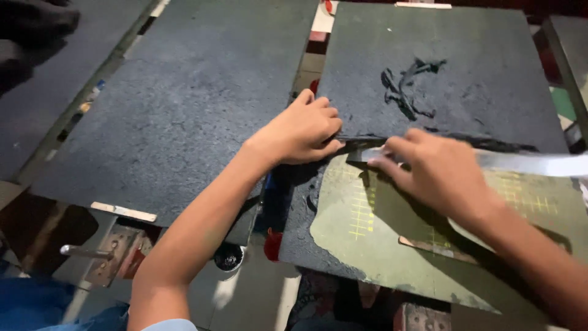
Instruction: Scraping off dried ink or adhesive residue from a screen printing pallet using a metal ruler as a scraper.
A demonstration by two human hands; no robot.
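My left hand [303, 132] is curled with its fingertips pressed on the edge of a black coating [465, 79] that covers the right-hand board. My right hand [438, 175] holds a long flat metal blade [527, 162] that lies across the board, its tip by the left fingers. Below the blade the board shows a bare olive-green surface with a yellow grid [367, 214]. A dark smear [407, 86] marks the coating higher up.
A second board with a dark grainy coating [184, 104] lies to the left, across a narrow gap. A small round dark container [228, 257] sits below the gap. A metal handle [79, 251] sticks out at lower left.
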